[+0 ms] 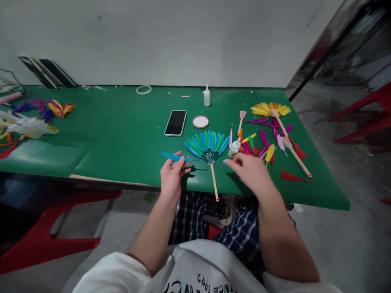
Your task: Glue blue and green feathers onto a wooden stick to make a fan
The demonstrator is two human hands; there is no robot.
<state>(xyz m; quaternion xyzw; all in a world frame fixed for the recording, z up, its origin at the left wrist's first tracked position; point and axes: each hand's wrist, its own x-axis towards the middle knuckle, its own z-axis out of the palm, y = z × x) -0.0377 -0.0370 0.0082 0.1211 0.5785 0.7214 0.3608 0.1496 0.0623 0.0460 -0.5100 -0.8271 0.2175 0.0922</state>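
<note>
My left hand (pixel 172 175) pinches a blue feather (pixel 171 156) between thumb and fingers, its thin quill pointing right. Just right of it, a fan of blue and green feathers (pixel 207 142) lies on the table, its wooden stick handle (pixel 214 183) reaching past the front edge. My right hand (pixel 250 171) hovers right of the handle, fingers curled in and thumb toward the fan; whether anything is in them is hidden. Beyond that hand a white glue bottle (pixel 233 148) leans, partly covered by it. Loose colored feathers (pixel 264 138) lie to its right.
Behind the fan are a phone (pixel 175 123), a round white lid-like disc (pixel 200 121) and an upright glue bottle (pixel 207 97). A yellow feather fan (pixel 271 109) lies at right on the green table (pixel 122 130). A red stool (pixel 51 232) stands at left.
</note>
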